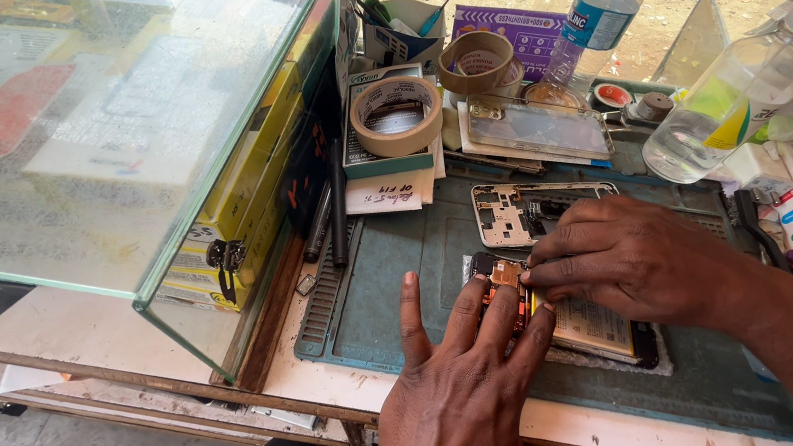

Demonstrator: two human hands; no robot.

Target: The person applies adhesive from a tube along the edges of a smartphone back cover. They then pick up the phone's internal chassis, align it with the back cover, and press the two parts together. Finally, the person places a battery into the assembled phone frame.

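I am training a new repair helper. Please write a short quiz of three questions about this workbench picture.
1. True or false: both hands touch the opened black phone.
2. What lies behind the phone: A a separate silver phone frame, B a hammer?
3. Which stands right: the clear plastic bottle with yellow label or the glass display case?

Key: 1 true: left hand, right hand. 2 A. 3 the bottle.

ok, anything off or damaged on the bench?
Nothing spilled or broken. The phone under the left hand and right hand lies opened, battery exposed; its detached frame piece sits behind on the mat. A clear bottle stands tilted at right.
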